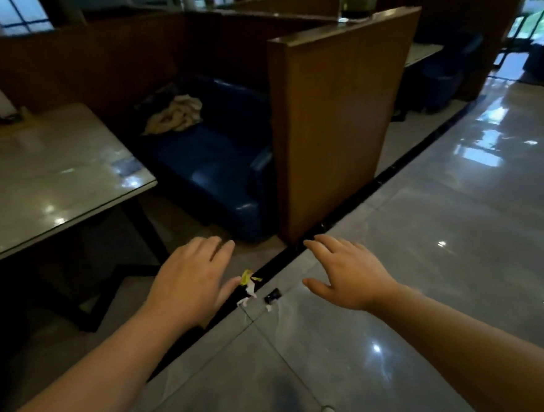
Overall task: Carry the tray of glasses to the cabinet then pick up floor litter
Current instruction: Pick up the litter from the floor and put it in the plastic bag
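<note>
Floor litter lies on the tiles between my two hands: a yellow and white crumpled wrapper (pixel 247 281), white scraps just below it, and a small black piece (pixel 272 295) to its right. My left hand (pixel 190 280) hovers palm down just left of the wrapper, fingers spread and holding nothing. On the other side, my right hand (pixel 346 273) is stretched out above the floor, also empty with fingers apart. No tray, glasses or cabinet are in view.
A pale table (pixel 37 177) stands at the left with a dark metal leg. Beyond it is a blue sofa seat (pixel 210 165) with a beige cloth (pixel 175 114) on it. A tall wooden partition (pixel 332 114) rises ahead. Glossy grey floor (pixel 458 225) spreads to the right.
</note>
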